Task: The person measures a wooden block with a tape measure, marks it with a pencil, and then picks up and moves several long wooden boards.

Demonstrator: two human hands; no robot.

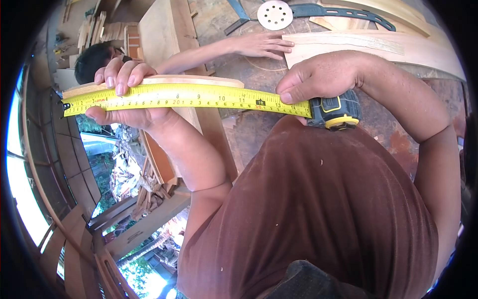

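A yellow tape measure blade (199, 97) is stretched out along a narrow wooden strip (199, 80), its hooked end at the far left. My left hand (127, 94) is closed around the strip and the blade near that end, fingers over the top and thumb beneath. With thumb pressed on the blade, my right hand (321, 74) grips the tape beside its black and yellow case (336, 112). The red 1 ft mark lies just left of my right thumb. The strip's right end stops short of that hand.
Another person's hand (261, 46) lies on the worktable (249, 134), fingertips at a pale board (348, 46). A perforated round disc (275, 15) with a dark slotted bar (338, 11) sits at the back. A thick plank (172, 45) stands left; scrap wood (149, 184) lies beyond.
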